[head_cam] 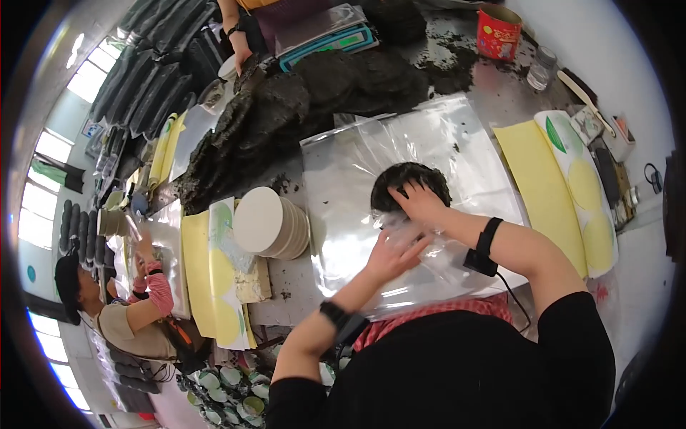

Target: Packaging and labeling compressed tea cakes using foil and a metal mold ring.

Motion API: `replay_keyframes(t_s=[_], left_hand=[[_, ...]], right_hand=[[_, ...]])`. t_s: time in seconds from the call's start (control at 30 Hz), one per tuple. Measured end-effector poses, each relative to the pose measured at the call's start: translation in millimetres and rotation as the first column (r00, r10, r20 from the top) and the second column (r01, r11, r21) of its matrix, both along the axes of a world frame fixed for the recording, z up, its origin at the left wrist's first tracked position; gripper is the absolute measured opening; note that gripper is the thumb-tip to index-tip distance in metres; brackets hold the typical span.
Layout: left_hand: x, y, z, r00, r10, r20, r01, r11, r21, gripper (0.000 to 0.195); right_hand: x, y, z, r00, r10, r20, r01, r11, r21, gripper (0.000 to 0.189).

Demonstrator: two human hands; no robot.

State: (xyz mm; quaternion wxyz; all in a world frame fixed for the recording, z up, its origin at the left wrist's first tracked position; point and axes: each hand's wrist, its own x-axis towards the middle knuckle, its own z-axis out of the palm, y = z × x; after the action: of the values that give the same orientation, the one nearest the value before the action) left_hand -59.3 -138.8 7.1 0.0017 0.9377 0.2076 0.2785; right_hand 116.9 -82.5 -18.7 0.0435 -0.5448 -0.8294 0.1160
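Observation:
On a stack of clear plastic film sheets [343, 252] before me lies a round, dark cake of what looks like dried seaweed [385, 187]. My right hand [420, 199] rests on top of it with the fingers spread. Close to the cake's near edge is my left hand [394, 256], fingers apart, with loose clear film around it. Glare and blur hide whether those fingers pinch the film. Creases in the film fan out from the cake's far side.
Dark seaweed cakes [278, 102] are heaped beyond the film. Round white discs [260, 220] stand stacked at left; yellow printed sheets [541, 187] lie at right. A blue scale [327, 48], red tub [498, 33] and another person's hand [242, 52] are farther back. Another person [128, 316] works at left.

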Motion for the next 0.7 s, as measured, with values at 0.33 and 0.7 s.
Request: replay_keyframes(t_s=[0.33,0.7], left_hand=[[52,51,8,0.916,0.044,-0.398,-0.343,0.598,-0.724,0.023],[53,53,17,0.931,0.019,-0.363,-0.284,0.664,-0.692,0.073]], right_hand=[[27,32,34,0.366,-0.667,-0.649,-0.197,0.626,-0.755,0.046],[91,-90,218,0.999,-0.003,-0.048,0.026,0.871,0.490,0.011]])
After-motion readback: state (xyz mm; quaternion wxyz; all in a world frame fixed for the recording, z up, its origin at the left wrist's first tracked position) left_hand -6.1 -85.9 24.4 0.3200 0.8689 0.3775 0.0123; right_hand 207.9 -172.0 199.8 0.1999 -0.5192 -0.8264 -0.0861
